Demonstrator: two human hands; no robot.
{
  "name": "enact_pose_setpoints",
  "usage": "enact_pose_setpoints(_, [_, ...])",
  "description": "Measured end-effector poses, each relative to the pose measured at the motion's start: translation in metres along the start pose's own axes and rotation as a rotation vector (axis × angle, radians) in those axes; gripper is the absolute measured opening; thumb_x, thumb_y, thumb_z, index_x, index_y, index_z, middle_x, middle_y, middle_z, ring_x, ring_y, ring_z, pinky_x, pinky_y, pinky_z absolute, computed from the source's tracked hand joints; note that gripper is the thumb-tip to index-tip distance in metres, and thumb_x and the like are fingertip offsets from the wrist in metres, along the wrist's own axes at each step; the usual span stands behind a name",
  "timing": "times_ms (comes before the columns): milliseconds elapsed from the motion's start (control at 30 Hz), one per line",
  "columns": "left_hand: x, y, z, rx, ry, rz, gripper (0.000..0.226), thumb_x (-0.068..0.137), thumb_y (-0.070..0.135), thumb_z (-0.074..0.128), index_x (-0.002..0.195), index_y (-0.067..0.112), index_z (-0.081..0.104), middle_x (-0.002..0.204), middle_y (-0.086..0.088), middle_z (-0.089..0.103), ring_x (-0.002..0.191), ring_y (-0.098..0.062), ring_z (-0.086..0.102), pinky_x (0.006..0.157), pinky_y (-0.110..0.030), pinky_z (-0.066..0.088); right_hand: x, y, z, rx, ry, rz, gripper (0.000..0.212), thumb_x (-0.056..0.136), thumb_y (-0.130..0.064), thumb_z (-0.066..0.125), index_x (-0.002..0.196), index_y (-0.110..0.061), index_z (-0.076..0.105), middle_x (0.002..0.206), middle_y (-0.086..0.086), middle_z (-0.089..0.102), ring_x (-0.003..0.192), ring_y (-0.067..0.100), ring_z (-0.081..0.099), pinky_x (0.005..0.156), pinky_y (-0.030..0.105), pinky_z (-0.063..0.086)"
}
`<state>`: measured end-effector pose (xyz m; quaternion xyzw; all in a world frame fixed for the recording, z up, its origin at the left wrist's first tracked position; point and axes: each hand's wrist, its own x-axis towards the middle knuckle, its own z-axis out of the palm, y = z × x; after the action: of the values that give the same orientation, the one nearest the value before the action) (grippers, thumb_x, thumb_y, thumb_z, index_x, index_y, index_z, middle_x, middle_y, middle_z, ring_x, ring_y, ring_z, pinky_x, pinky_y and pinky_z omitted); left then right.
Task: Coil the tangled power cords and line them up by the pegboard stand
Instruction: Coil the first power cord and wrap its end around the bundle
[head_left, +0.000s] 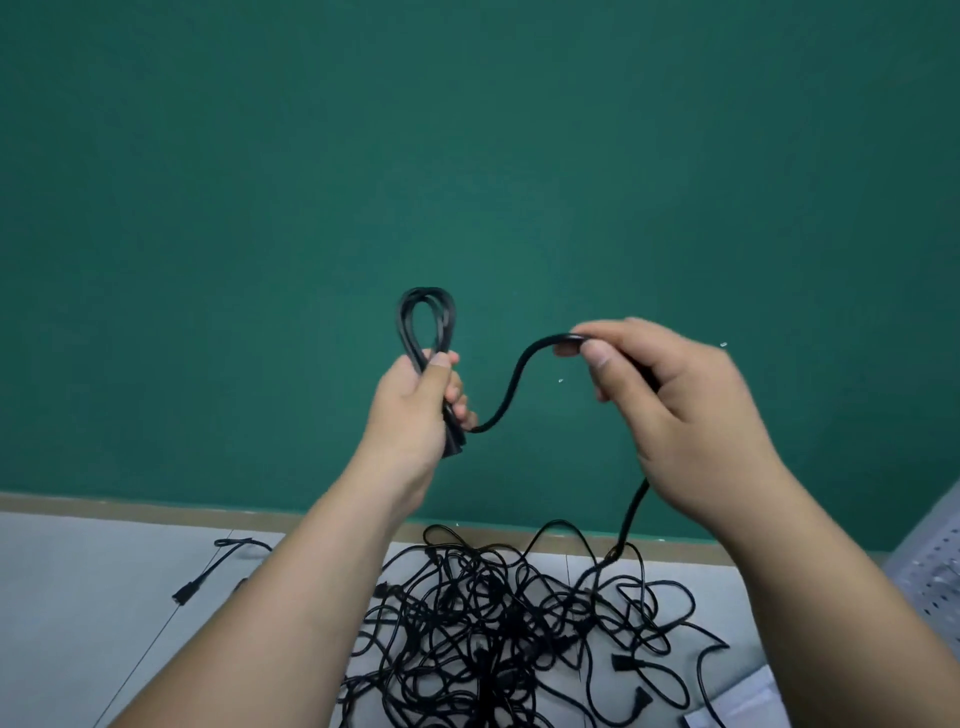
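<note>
Your left hand (415, 400) is closed in a fist round a bundle of black loops (423, 322), with the thumb pressed across the strands. The loops stand upright out of the top of the fist, long axis vertical, rounded end pointing up. Their lower ends poke out beneath your little finger.

Your right hand (675, 405) pinches the same cord (511, 379) between thumb and forefinger, the other fingers loosely curled behind. It sits level with the left hand, off to its right, with a clear gap between the two. Across that gap the cord makes an S-curve, leaving the underside of your left fist and rising to the pinch. Past the pinch it goes behind your right palm and drops almost straight down from under the wrist into the tangled pile (493, 623).

That pile lies below both hands, between your forearms, on the grey surface (104, 597). A tan strip (156, 506) runs just beyond its far edge, at the foot of the green wall (467, 156) behind your hands.

Below and right of your right hand, the pegboard stand (935, 571) is cut off by the frame edge. A white sheet (743, 701) lies under your right forearm, beside the pile. Left of your left forearm, a loose cord (208, 571) lies diagonally, apart from the pile.
</note>
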<state>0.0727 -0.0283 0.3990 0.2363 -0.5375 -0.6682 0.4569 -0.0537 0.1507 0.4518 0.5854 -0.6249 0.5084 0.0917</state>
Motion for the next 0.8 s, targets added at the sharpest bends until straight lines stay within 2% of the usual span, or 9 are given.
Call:
enact_pose_setpoints(100, [-0.016, 0.000, 0.021, 0.064, -0.175, 0.040, 0.015, 0.113, 0.014, 0.044, 0.104, 0.011, 0.055, 0.065, 0.003, 0.044, 0.055, -0.015, 0.042, 0.055, -0.029, 0.042, 0.009, -0.012, -0.003, -0.141, 0.101, -0.095, 0.017, 0.106, -0.022, 0.063, 0.113, -0.022, 0.078, 0.081, -0.009, 0.064, 0.080, 0.011, 0.063, 0.073, 0.012, 0.041])
enact_pose_setpoints(267, [-0.032, -0.014, 0.028, 0.247, -0.355, -0.032, 0.026, 0.114, 0.022, 0.043, 0.116, -0.002, 0.053, 0.067, 0.005, 0.048, 0.056, -0.014, 0.048, 0.060, -0.031, 0.042, 0.006, 0.015, 0.005, -0.209, 0.164, 0.036, 0.013, 0.101, -0.027, 0.072, 0.107, -0.029, 0.082, 0.085, -0.007, 0.062, 0.080, 0.007, 0.059, 0.070, 0.008, 0.038])
enact_pose_setpoints(400, [-0.040, -0.017, 0.033, 0.281, -0.424, -0.096, 0.054, 0.111, 0.049, 0.038, 0.119, -0.001, 0.056, 0.070, 0.005, 0.052, 0.059, -0.014, 0.052, 0.061, -0.029, 0.044, -0.001, 0.034, 0.007, -0.225, 0.231, 0.130, 0.005, 0.095, -0.027, 0.079, 0.099, -0.026, 0.082, 0.087, -0.011, 0.068, 0.082, 0.001, 0.061, 0.072, 0.004, 0.039])
enact_pose_setpoints(467, [-0.042, -0.015, 0.038, 0.290, -0.451, -0.092, 0.061, 0.104, 0.064, 0.047, 0.116, 0.006, 0.060, 0.069, 0.008, 0.053, 0.061, -0.013, 0.053, 0.058, -0.024, 0.045, -0.001, 0.039, 0.006, -0.231, 0.281, 0.143, 0.005, 0.091, -0.027, 0.083, 0.095, -0.025, 0.081, 0.087, -0.011, 0.068, 0.078, 0.004, 0.062, 0.070, 0.005, 0.040])
enact_pose_setpoints(500, [-0.043, -0.018, 0.040, 0.339, -0.468, -0.057, 0.053, 0.100, 0.063, 0.058, 0.113, 0.012, 0.062, 0.068, 0.011, 0.053, 0.061, -0.011, 0.052, 0.058, -0.022, 0.044, 0.000, 0.040, 0.006, -0.228, 0.299, 0.147, 0.007, 0.090, -0.026, 0.085, 0.094, -0.024, 0.080, 0.087, -0.010, 0.067, 0.076, 0.006, 0.063, 0.069, 0.006, 0.041])
enact_pose_setpoints(567, [-0.045, -0.025, 0.044, 0.468, -0.491, 0.010, 0.027, 0.097, 0.044, 0.073, 0.107, 0.022, 0.062, 0.068, 0.014, 0.052, 0.061, -0.007, 0.049, 0.060, -0.023, 0.043, 0.000, 0.043, 0.010, -0.226, 0.314, 0.145, 0.010, 0.087, -0.024, 0.088, 0.091, -0.022, 0.079, 0.088, -0.007, 0.066, 0.075, 0.008, 0.063, 0.069, 0.008, 0.044])
enact_pose_setpoints(633, [-0.046, -0.033, 0.048, 0.493, -0.480, 0.005, 0.014, 0.100, 0.033, 0.070, 0.103, 0.023, 0.060, 0.069, 0.014, 0.052, 0.061, -0.009, 0.050, 0.064, -0.029, 0.044, -0.002, 0.047, 0.014, -0.236, 0.313, 0.149, 0.011, 0.086, -0.024, 0.088, 0.090, -0.022, 0.077, 0.088, -0.006, 0.065, 0.074, 0.008, 0.062, 0.069, 0.012, 0.046])
enact_pose_setpoints(700, [-0.047, -0.036, 0.049, 0.448, -0.466, -0.047, 0.009, 0.106, 0.029, 0.061, 0.105, 0.021, 0.059, 0.073, 0.008, 0.057, 0.061, -0.010, 0.052, 0.061, -0.027, 0.045, -0.005, 0.051, 0.017, -0.245, 0.313, 0.181, 0.012, 0.087, -0.028, 0.087, 0.088, -0.024, 0.076, 0.087, -0.008, 0.064, 0.074, 0.006, 0.063, 0.070, 0.016, 0.049])
enact_pose_setpoints(800, [-0.045, -0.037, 0.046, 0.485, -0.467, -0.010, 0.009, 0.110, 0.028, 0.053, 0.107, 0.024, 0.060, 0.093, 0.006, 0.074, 0.069, -0.009, 0.052, 0.065, -0.024, 0.044, -0.009, 0.055, 0.017, -0.246, 0.293, 0.233, 0.010, 0.089, -0.035, 0.084, 0.086, -0.030, 0.076, 0.085, -0.014, 0.066, 0.078, 0.004, 0.065, 0.074, 0.023, 0.052])
